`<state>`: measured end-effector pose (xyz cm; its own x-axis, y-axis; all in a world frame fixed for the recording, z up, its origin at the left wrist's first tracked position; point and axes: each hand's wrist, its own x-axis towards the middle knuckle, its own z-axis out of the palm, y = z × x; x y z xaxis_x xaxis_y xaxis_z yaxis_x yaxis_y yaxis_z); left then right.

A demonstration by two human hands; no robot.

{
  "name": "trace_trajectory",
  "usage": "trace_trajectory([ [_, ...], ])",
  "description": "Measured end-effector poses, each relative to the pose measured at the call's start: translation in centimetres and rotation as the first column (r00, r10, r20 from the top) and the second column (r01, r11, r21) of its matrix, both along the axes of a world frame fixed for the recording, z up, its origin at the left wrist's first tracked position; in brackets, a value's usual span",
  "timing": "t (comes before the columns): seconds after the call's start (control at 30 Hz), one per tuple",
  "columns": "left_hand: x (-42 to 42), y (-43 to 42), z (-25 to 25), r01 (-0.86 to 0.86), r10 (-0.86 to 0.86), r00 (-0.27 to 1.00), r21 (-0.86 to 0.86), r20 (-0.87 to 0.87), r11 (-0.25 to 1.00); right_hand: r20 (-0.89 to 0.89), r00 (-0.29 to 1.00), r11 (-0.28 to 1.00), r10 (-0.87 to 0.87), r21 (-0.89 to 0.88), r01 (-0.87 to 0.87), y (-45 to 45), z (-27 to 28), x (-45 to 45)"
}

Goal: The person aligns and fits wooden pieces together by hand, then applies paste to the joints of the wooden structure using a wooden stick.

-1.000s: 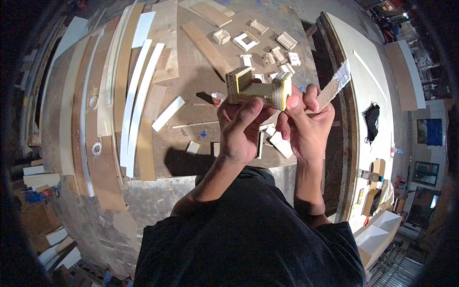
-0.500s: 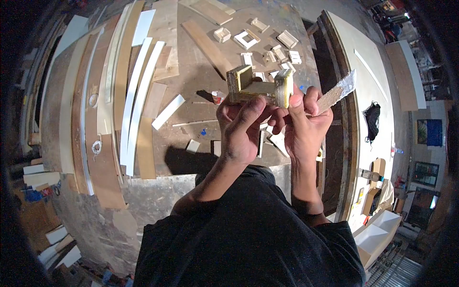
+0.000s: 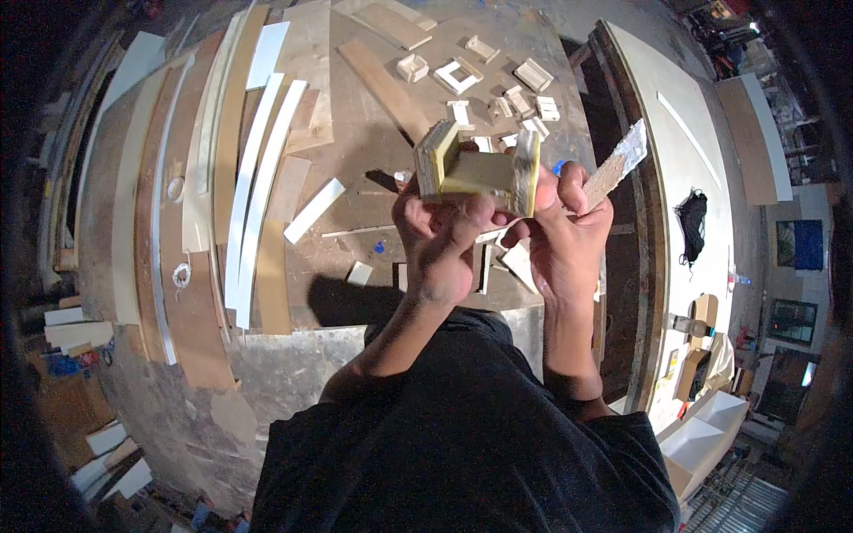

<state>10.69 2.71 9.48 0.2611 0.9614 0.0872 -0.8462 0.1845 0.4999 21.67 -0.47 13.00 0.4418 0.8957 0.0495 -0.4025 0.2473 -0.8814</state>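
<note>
A small U-shaped wooden piece (image 3: 480, 171), made of a flat base with an upright block at each end, is raised above the table. My left hand (image 3: 442, 249) is closed around its left end and underside, the thumb lying along the near edge. My right hand (image 3: 573, 238) grips a thin flat strip of wood (image 3: 606, 180) whose far end is smeared with a white paste. Fingers of that same hand also touch the right upright block of the wooden piece. Parts of both hands' fingers are hidden behind it.
Long boards and white strips (image 3: 258, 195) lie along the table's left side. Several small wooden assemblies (image 3: 458, 77) are spread at the back. A pale side bench (image 3: 662, 178) to the right carries a black cloth-like item (image 3: 690, 226) and a bottle (image 3: 689, 325).
The wooden piece has tilted and shifted slightly left, with my left hand moving along. My right hand has moved slightly left with the strip. Both hands keep their hold.
</note>
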Motion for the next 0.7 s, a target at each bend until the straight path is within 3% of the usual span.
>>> trace_trajectory([
  [0.07, 0.2, 0.4, -0.3, -0.201, 0.235, 0.954, 0.182, -0.186, 0.962, 0.016, 1.000, 1.000, -0.010, 0.024, 0.010, -0.2, 0.0, 0.6],
  [0.3, -0.9, 1.4, -0.5, -0.274, 0.466, 0.822, 0.491, -0.326, 0.827, 0.089, 0.996, 0.998, -0.030, 0.064, 0.024, -1.6, 0.6, 0.4],
  [0.43, -1.4, 1.4, -0.1, -0.244, 0.532, 0.753, 0.586, -0.388, 0.773, 0.072, 0.997, 0.993, -0.038, 0.110, 0.030, -1.9, 1.0, -0.2],
  [0.53, -1.7, 0.8, 0.2, -0.177, 0.499, 0.617, 0.511, -0.608, 0.841, 0.096, 0.995, 0.994, -0.015, 0.106, 0.004, -2.1, 0.7, 0.0],
  [0.63, -1.6, 1.1, 0.3, -0.155, 0.602, 0.654, 0.698, -0.458, 0.699, 0.116, 0.992, 0.995, -0.038, 0.099, 0.027, -2.2, 0.7, 0.1],
  [0.7, -1.5, 1.0, 0.4, -0.206, 0.601, 0.677, 0.674, -0.425, 0.709, 0.118, 0.992, 0.995, -0.044, 0.092, 0.033, -2.3, 0.9, 0.1],
])
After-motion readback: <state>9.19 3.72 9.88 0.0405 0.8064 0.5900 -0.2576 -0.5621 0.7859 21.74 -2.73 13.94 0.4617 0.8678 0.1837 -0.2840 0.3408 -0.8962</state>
